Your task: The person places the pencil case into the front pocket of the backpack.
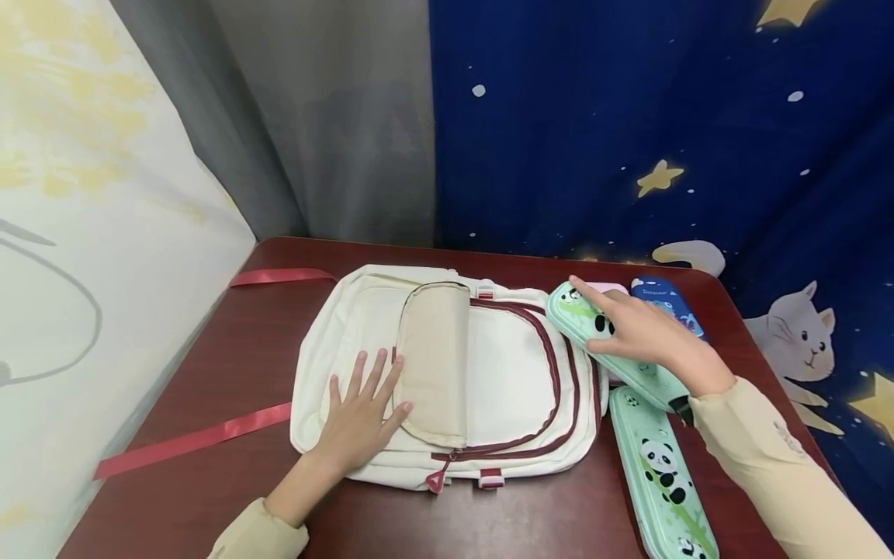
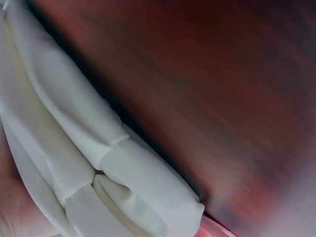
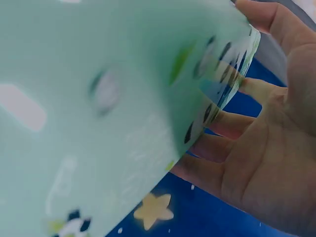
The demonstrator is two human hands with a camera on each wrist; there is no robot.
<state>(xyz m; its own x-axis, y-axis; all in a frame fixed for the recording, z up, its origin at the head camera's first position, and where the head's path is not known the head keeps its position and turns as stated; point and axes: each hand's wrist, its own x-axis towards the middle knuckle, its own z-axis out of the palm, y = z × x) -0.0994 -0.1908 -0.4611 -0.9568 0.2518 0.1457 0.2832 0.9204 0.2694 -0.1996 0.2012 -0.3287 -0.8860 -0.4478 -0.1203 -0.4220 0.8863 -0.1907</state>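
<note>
A white backpack with dark red zips lies flat on the table; its front pocket flap is folded back, showing beige lining. My left hand rests on it, fingers spread, beside the flap. With my right hand I hold a mint-green panda pencil case over the backpack's right end. In the right wrist view, thumb and fingers of the right hand grip the case's edge. The left wrist view shows only the backpack's cream side and a sliver of my hand.
A second green panda pencil case lies at the table's right front. Behind my right hand are a pink case, mostly hidden, and a blue dinosaur case. Red ribbons stretch left across the table. Curtains hang behind.
</note>
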